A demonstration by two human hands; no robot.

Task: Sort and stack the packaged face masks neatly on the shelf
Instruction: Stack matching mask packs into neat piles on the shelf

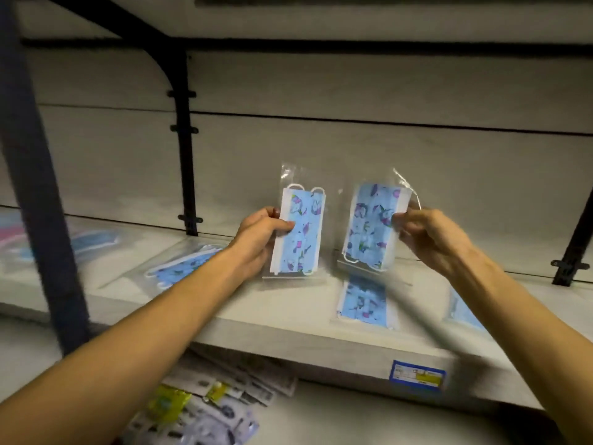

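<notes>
From the head camera, I hold two packets of blue patterned face masks upright over the pale shelf (pixel 288 319). My left hand (pixel 261 232) pinches the left packet (pixel 300 232) along its left edge, thumb on the front and fingers curled behind. My right hand (pixel 426 234) pinches the right packet (pixel 370 229) at its right edge, fingers bent round the plastic. The two packets stand side by side, near each other but apart, their lower ends close above the shelf board.

The sorting looks to me barely under way. No tidy stack shows anywhere. A third packet (pixel 364 301) of the same print lies flat on the shelf just below the right packet, and a fourth (pixel 183 268) lies skewed to the left, partly behind my left forearm. A slice of another blue packet (pixel 462 311) peeps out beside my right forearm. Farther left, past the dark upright post (pixel 38 175), blurred pink and blue packets (pixel 19 242) lie loose; I cannot tell how many.

I judge what is left to be most of the job: bring the two held packets together, gather the loose ones, and square them into piles by pattern.

On the level beneath the shelf, grey and yellow packaged goods (pixel 205 409) lie scattered, and a blue price label (pixel 417 375) marks the shelf's front edge.
</notes>
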